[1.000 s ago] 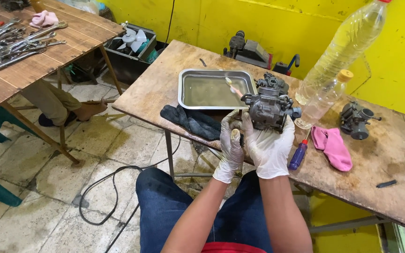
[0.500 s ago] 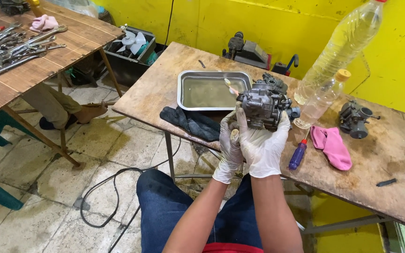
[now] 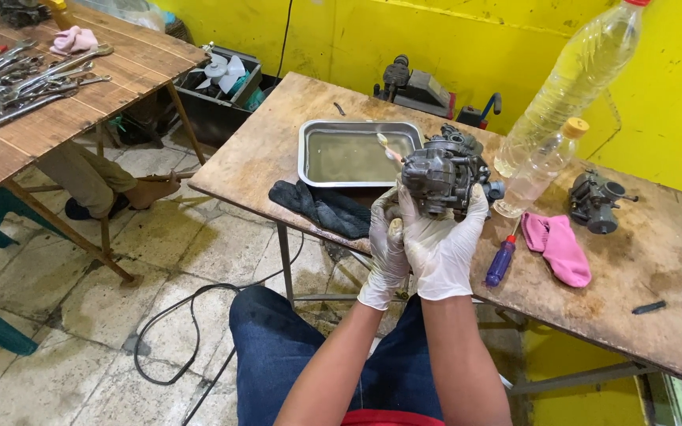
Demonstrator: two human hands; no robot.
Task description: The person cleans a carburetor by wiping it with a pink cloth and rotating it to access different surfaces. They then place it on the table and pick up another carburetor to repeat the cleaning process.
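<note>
1. The right hand point(image 3: 444, 248), in a white glove, grips a grey metal carburetor point(image 3: 445, 172) from below and behind, fingers wrapped up its sides, lifting it above the near edge of the wooden table point(image 3: 657, 260).
2. The left hand point(image 3: 386, 248), also gloved, is closed around the handle of a toothbrush point(image 3: 389, 150) whose head points up beside the carburetor's left side.
3. Just behind the carburetor sits a metal tray point(image 3: 309, 154) holding murky liquid; a dark cloth point(image 3: 325, 209) lies at its near edge.
4. To the right lie a blue-handled screwdriver point(image 3: 500, 263) and a pink cloth point(image 3: 556, 246), with a tall clear bottle point(image 3: 574, 83) and a smaller bottle point(image 3: 542, 167) leaning behind them.
5. A second carburetor point(image 3: 597, 201) rests farther right on the table.
6. A workbench point(image 3: 57, 110) to the left carries wrenches point(image 3: 17, 83).
</note>
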